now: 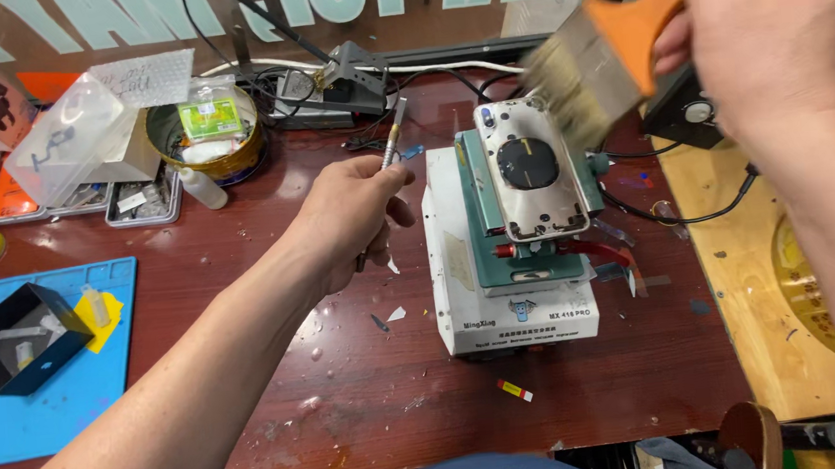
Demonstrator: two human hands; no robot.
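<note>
My left hand (352, 215) grips a thin metal hand tool (393, 138) whose tip points up and away, just left of a white and green clamping machine (510, 297). A phone back housing (529, 170) with a round dark coil lies clamped on top of that machine. My right hand (766, 34) is raised at the upper right and holds a flat brush with an orange handle (633, 28). The brush's pale bristles (568, 82) are blurred and hover over the housing's upper right corner.
A blue mat (67, 406) with a small black box (18, 336) lies at the left. Trays, a clear plastic box (73, 136), a round tin (210, 141) and a small bottle (204, 188) stand at the back left. Cables cross the rear. A wooden board (743, 270) lies right.
</note>
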